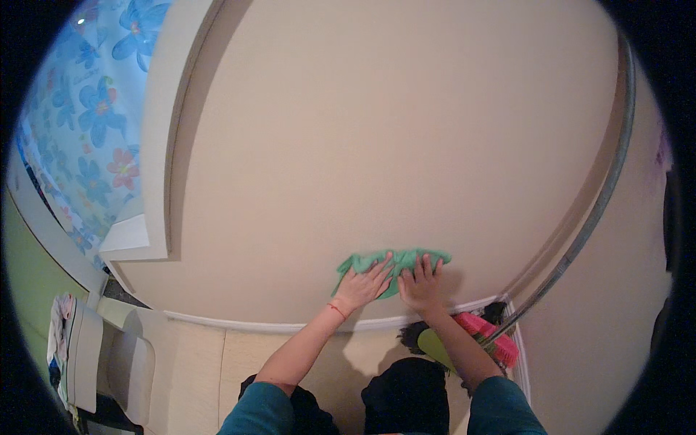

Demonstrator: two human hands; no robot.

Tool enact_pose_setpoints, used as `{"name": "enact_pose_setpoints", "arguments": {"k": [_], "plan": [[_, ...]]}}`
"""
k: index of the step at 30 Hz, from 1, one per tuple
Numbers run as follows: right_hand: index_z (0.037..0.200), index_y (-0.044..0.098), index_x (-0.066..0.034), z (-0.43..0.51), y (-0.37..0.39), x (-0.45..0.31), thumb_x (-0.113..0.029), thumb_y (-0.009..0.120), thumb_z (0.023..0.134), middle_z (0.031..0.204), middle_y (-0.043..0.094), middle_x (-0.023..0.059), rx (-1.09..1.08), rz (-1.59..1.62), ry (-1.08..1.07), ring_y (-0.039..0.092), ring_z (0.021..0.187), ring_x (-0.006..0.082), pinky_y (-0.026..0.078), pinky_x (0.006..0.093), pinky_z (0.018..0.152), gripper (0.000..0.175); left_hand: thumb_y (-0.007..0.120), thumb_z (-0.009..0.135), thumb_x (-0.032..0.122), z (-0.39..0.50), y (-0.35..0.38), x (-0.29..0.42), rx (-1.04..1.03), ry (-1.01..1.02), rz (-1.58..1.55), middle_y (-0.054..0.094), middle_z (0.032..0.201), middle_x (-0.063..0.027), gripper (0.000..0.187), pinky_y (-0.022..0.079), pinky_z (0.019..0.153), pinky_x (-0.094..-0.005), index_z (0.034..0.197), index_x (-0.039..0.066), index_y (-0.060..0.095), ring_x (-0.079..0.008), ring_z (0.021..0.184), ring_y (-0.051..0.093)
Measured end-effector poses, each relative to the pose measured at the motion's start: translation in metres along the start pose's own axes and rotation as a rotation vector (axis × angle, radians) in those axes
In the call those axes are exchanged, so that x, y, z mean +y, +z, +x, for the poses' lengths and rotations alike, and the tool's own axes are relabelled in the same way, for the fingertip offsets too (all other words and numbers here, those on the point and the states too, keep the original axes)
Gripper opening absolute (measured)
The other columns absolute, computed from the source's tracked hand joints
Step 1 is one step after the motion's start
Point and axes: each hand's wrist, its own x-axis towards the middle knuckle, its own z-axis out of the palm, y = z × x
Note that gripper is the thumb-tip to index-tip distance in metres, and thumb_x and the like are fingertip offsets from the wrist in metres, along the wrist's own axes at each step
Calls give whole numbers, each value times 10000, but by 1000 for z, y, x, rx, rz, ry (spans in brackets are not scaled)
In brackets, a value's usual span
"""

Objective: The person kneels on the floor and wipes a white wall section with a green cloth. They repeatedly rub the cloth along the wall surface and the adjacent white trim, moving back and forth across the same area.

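A green cloth (396, 267) lies crumpled against the beige wall (380, 136), low down and a little above the white baseboard. My left hand (365, 284), with a thin red string at the wrist, presses flat on the cloth's left and middle part, fingers spread. Against its right part rests my right hand (421, 284), also with the palm towards the wall and the fingers slightly apart. The two hands are close together, and the cloth's edges stick out around them.
A pink broom head (503, 348) and a lime green object (435, 348) stand in the right corner, beside a long grey pole (592, 217). The white baseboard (244, 323) runs along the floor. At left are a floral curtain (98, 109), a window frame (157, 136) and a pale plastic chair (84, 353) holding cloths.
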Motion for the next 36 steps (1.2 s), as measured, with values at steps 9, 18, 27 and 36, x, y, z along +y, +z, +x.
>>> {"name": "enact_pose_setpoints", "arguments": {"k": [9,18,27,36], "plan": [[1035,607,-103,41,-25,-1,-249,654,817,1366,444,218,88,33,144,375,1307,433,182,668,1071,266,603,850,423,23,-18,-11,128,-210,-36,526,1379,-29,365,354,980,-513,1119,184,667,-301,1108,557],[1055,658,-148,-68,33,-24,-291,630,818,1327,532,161,-278,-34,90,458,1262,360,291,667,1011,278,580,855,392,-70,52,60,-121,-275,-337,553,1335,-58,307,473,818,-506,1022,150,667,-289,1060,588],[982,641,-96,-157,54,-37,-233,649,818,1286,540,145,-331,125,-53,491,1226,301,333,602,1005,214,566,896,341,-149,62,95,-621,-169,-377,544,1344,-96,313,464,881,-407,1101,122,655,-256,1117,588],[939,649,-202,-29,37,-25,-292,665,779,1272,577,48,104,-43,131,458,1262,269,314,603,996,184,607,775,450,-66,64,48,171,-455,136,295,1491,-248,444,226,1017,-697,1038,96,661,-513,1421,3]]}}
